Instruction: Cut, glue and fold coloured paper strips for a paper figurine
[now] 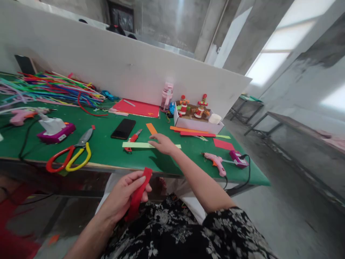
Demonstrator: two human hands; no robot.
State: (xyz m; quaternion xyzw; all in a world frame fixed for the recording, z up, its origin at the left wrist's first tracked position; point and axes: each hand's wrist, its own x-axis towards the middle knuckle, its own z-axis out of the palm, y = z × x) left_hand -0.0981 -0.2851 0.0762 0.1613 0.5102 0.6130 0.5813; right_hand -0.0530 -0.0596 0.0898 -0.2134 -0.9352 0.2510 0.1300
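Note:
My left hand (126, 192), low in front of the table edge, is closed on a red strip (138, 192). The strip looks like felt or thick paper and hangs down from between thumb and fingers. My right hand (162, 143) is stretched out over the table, its fingers apart, above a pale green paper strip (138, 145); whether the fingertips touch the strip I cannot tell. Just beyond those fingers lies a short orange strip (151, 128). A red utility knife (133, 138) is partly under the green strip's left part.
Red-and-yellow scissors (72, 155), a black phone (123, 129) and a pink glue gun (216, 162) lie on the green table (105, 153). Behind stand a white box (195, 124) with small figures and a heap of coloured pipe cleaners (61, 90). A white panel (113, 61) closes the back.

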